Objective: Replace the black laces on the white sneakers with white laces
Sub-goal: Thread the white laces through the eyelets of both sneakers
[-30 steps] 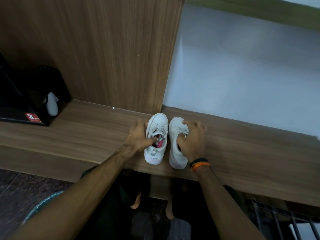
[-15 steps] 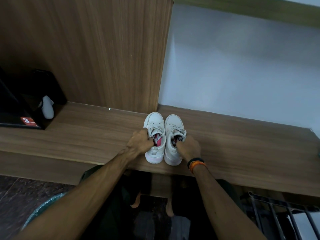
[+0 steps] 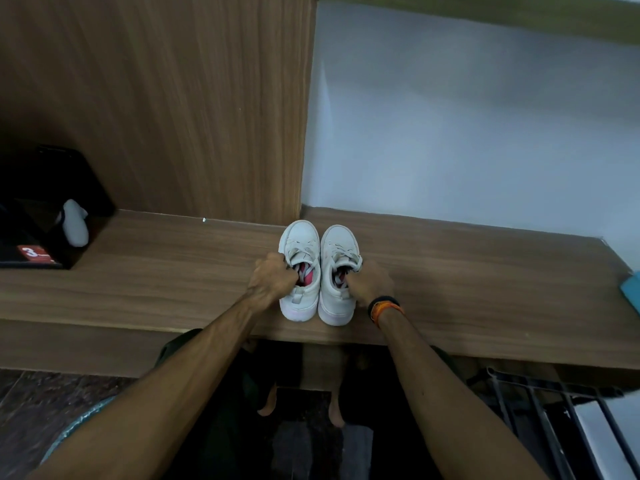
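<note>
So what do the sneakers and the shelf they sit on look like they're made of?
The sneakers look like matte white fabric or synthetic leather, slightly greyed, with pale rubbery soles; the picture is too soft to say which. Their laces look white and woven. The shelf shows printed-looking brown wood grain with a low sheen, probably laminate rather than solid wood.

Behind: wood panel (image 3: 173, 109) and wall (image 3: 467, 126) close off the bench (image 3: 467, 282).
Left: black box (image 3: 41, 216) stands well apart.
Right: bare bench, teal object (image 3: 632, 289) at edge.

sneakers (image 3: 318, 271): matt white cloth | shelf (image 3: 485, 271): smooth wood-grain | wall (image 3: 467, 116): matt
</note>
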